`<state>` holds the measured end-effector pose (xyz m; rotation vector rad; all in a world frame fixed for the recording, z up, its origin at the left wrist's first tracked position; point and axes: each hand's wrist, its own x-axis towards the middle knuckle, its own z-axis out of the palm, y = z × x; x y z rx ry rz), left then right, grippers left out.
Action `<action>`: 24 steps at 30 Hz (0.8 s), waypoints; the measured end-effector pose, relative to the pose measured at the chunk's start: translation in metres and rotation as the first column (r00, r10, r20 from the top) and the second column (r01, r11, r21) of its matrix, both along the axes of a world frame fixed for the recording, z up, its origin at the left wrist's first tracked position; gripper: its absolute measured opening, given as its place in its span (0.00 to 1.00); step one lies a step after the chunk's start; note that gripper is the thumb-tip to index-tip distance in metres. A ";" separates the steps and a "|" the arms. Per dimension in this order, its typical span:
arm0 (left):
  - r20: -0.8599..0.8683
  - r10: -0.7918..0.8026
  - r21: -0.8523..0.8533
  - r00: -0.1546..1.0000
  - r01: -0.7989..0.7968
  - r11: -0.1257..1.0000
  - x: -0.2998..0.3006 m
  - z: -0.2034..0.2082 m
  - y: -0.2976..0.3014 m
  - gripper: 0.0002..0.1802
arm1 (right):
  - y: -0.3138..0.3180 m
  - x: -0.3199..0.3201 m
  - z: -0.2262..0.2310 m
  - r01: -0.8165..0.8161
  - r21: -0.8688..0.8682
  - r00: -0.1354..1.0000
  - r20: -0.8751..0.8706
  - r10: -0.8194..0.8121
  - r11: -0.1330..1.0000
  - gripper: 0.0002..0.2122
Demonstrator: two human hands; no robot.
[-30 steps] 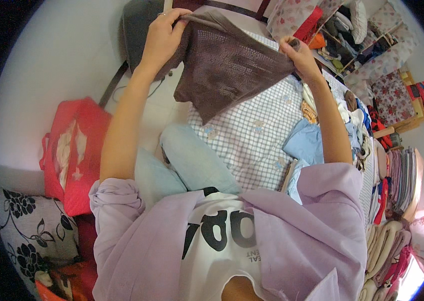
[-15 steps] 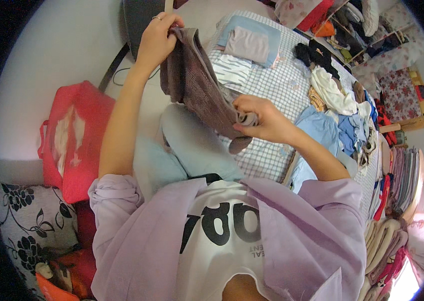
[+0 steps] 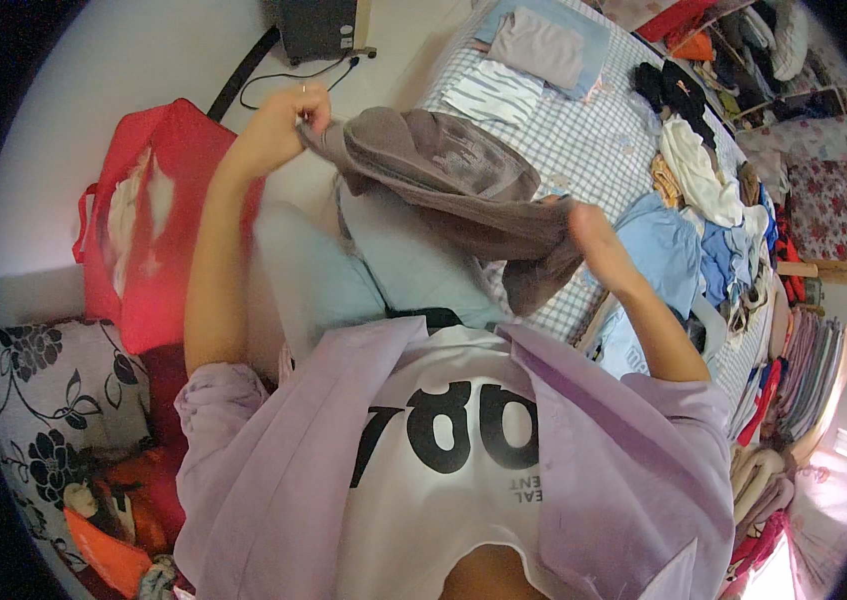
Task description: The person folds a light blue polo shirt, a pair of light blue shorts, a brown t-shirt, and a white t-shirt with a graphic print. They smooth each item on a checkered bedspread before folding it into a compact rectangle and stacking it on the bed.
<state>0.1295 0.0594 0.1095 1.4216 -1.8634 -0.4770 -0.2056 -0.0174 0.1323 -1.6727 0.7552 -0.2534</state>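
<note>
beside red bag (image 3: pixel 158 215), brown garment (image 3: pixel 453 180) in both hands

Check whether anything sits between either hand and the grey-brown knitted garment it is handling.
Nothing visible does: the left hand pinches one end of the grey-brown knitted garment and the right hand grips the other end, both in direct contact.

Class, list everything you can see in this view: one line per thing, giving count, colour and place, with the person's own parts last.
Brown knit garment: one, brown, held up between both hands.
Checked bed sheet: one, white-blue check, ahead, under the clothes.
Folded clothes: a few, grey, blue, striped, far end of sheet.
Loose clothes pile: many, mixed colours, right of sheet.
Red fabric bag: one, red, left on floor.
Black-flowered cushion: one, white-black, lower left.
Black box: one, top centre.
Left hand: grip on garment's left end.
Right hand: grip on garment's right end.
</note>
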 end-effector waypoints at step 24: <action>-0.099 0.162 0.052 0.982 -0.157 0.986 -0.137 -0.036 0.043 0.38 | -0.027 0.020 0.054 0.160 -0.646 0.978 0.002 -0.209 0.746 0.10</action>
